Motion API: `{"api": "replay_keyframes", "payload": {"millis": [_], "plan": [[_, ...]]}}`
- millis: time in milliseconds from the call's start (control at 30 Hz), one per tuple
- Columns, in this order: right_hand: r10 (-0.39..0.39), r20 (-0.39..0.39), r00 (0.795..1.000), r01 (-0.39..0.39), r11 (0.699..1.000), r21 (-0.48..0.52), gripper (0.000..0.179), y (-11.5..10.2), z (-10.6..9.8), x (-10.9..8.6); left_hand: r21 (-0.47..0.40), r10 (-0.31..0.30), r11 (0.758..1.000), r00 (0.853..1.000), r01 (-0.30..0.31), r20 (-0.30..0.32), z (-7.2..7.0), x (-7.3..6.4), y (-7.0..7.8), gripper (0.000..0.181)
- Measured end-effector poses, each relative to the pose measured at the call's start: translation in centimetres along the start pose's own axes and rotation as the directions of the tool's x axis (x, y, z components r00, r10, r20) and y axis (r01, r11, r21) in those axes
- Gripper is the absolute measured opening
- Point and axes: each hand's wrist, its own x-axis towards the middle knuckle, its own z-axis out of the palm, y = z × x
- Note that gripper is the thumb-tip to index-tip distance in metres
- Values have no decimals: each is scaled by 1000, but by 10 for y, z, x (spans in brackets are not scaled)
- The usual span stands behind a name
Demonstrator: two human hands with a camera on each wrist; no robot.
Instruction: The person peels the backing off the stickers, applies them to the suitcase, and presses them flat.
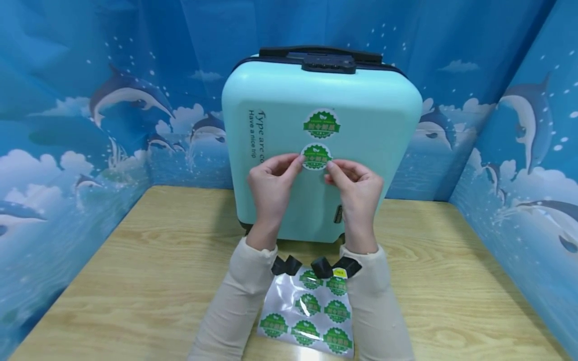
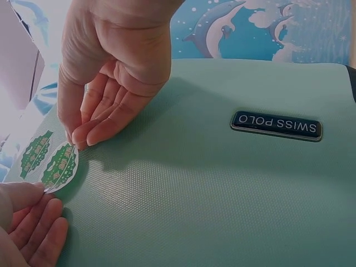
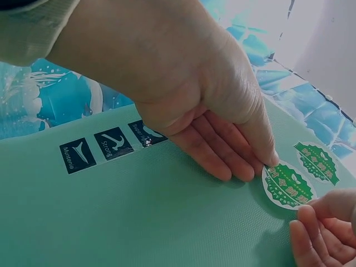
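A round green-and-white sticker [image 1: 316, 156] is held at its two sides in front of a mint-green suitcase [image 1: 361, 120]. My left hand [image 1: 275, 183] pinches its left edge between thumb and finger. The right edge is pinched by my right hand [image 1: 356, 185]. In the left wrist view, the right hand [image 2: 117, 72] is at the top and the left hand [image 2: 30, 222] at lower left. A shadow falls beside the sticker [image 3: 288, 186] in the right wrist view; I cannot tell how much of it touches the suitcase. Just above it, a matching sticker [image 1: 322, 124] lies flat on the suitcase.
A glossy sheet of green stickers [image 1: 307, 305] lies on the wooden table [image 1: 180, 260], between the forearms. The suitcase stands upright, with a black handle [image 1: 320, 50] on top and a SWISS POLO badge [image 2: 276, 126]. Blue dolphin-print curtains [image 1: 189, 100] surround the table's back and sides.
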Motion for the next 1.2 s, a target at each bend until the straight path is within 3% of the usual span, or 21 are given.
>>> {"api": "replay_keyframes", "payload": {"millis": [400, 667, 1200], "plan": [[29, -29, 999, -30, 999, -22, 17, -3, 1, 0, 2, 6, 1000, 1000, -6, 0, 2, 0, 0, 16], [-42, -19, 999, 40, 994, -102, 20, -1, 3, -1, 13, 28, 1000, 1000, -28, -9, 2, 0, -1, 16], [-64, -9, 998, 62, 991, -122, 19, -1, 3, -1, 40, 45, 998, 999, -45, -8, 2, 1, 1, 15]]}}
